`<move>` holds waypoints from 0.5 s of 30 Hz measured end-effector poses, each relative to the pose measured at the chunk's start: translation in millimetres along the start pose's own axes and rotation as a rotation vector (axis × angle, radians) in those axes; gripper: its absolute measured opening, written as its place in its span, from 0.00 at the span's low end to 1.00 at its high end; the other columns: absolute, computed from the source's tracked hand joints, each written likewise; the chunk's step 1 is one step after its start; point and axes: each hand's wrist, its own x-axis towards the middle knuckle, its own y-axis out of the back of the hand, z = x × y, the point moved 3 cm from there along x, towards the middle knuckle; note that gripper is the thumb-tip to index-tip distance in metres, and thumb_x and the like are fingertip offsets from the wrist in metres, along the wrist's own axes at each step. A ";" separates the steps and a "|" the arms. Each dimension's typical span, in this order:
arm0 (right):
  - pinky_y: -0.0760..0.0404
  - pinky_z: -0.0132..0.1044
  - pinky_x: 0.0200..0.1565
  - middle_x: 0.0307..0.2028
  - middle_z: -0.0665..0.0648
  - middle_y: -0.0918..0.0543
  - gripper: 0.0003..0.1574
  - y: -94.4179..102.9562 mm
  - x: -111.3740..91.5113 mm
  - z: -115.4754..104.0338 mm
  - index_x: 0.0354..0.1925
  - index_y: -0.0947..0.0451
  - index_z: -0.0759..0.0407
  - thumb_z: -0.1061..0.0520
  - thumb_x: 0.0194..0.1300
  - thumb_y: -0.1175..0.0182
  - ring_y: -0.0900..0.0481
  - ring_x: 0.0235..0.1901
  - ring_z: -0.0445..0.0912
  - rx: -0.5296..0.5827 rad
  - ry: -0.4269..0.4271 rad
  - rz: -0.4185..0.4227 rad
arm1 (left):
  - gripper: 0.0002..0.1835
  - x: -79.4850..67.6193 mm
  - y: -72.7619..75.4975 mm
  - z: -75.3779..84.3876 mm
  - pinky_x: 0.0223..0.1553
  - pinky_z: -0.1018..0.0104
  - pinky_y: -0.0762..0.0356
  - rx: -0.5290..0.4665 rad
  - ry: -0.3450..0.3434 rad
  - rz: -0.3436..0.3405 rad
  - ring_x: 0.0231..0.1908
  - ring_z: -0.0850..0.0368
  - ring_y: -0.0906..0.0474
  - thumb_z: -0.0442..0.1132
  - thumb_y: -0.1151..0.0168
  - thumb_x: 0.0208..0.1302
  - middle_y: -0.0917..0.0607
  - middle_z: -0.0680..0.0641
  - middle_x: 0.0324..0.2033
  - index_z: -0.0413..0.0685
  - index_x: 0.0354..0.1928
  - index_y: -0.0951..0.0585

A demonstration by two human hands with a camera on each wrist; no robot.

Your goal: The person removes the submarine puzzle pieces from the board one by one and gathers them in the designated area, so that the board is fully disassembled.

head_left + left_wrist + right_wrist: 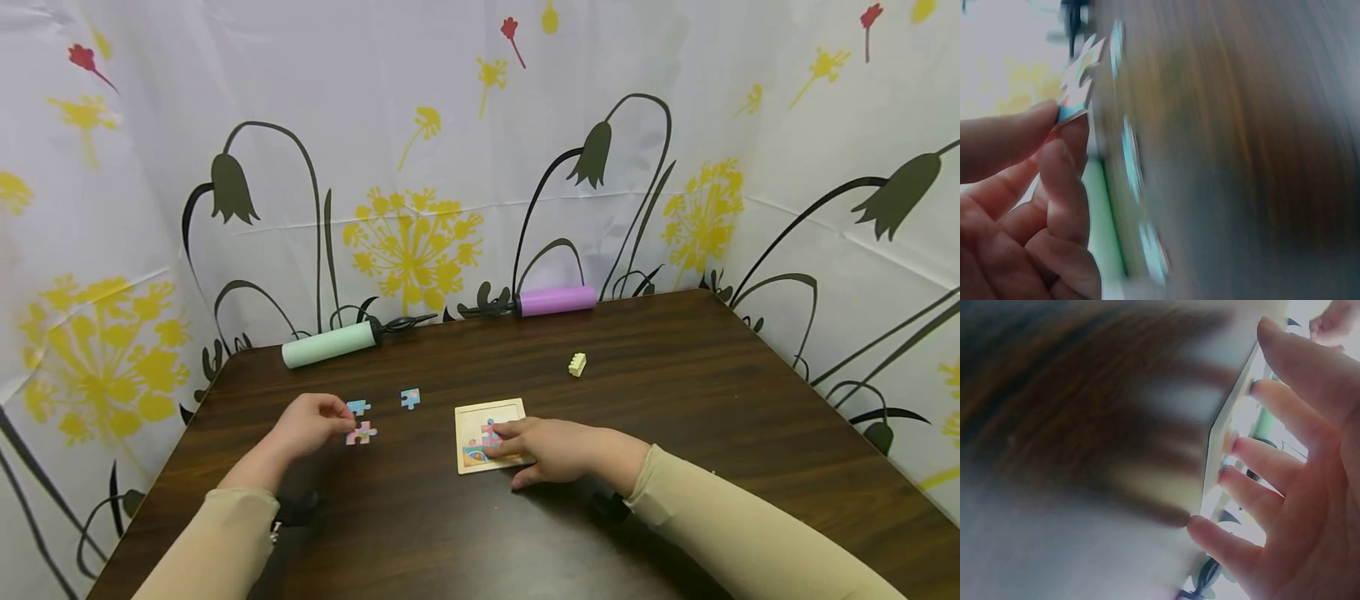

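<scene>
My left hand (315, 425) pinches a pink jigsaw piece (362, 432) between thumb and fingertips, and the left wrist view shows that jigsaw piece (1077, 94) raised off the table. Two blue jigsaw pieces lie nearby, a nearer piece (358, 407) and a farther one (410, 398). A square wooden puzzle tray (467, 417) sits right of them with some pieces (491, 435) fitted in its lower part. Over its right side, my right hand (562, 450) spreads its fingers and rests fingertips on the tray and the pieces, partly hiding them.
A cream toy block (577, 364) lies behind the tray to the right. Along the back edge of the dark wooden table (660, 375) are a green cylinder (328, 345) and a purple cylinder (557, 301), each with a black end. A flower-patterned curtain (450, 150) hangs behind.
</scene>
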 end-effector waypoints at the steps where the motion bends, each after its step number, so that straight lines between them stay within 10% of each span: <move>1: 0.38 0.43 0.66 0.73 0.55 0.40 0.38 -0.4 -0.1 0.4 0.70 0.31 0.43 0.43 0.65 0.34 0.42 0.71 0.50 -0.001 0.000 -0.001 | 0.05 -4.2 6.5 -11.6 0.28 0.59 0.27 0.001 0.024 -0.006 0.24 0.54 0.24 0.33 0.34 0.63 0.21 0.50 0.22 0.37 0.32 0.18; 8: 0.39 0.43 0.66 0.74 0.54 0.41 0.38 -3.4 -1.1 4.1 0.71 0.32 0.42 0.42 0.66 0.36 0.44 0.72 0.49 -0.004 -0.006 -0.011 | 0.07 -22.5 36.8 -77.5 0.35 0.58 0.24 -0.037 0.221 -0.073 0.30 0.53 0.22 0.34 0.37 0.65 0.19 0.49 0.30 0.35 0.36 0.17; 15: 0.39 0.43 0.66 0.74 0.54 0.42 0.37 -3.7 -1.1 3.5 0.71 0.33 0.42 0.41 0.66 0.36 0.45 0.72 0.48 -0.001 -0.015 -0.020 | 0.07 -22.5 37.3 -91.2 0.32 0.59 0.28 -0.038 0.283 -0.029 0.30 0.53 0.23 0.34 0.35 0.63 0.20 0.49 0.30 0.34 0.36 0.18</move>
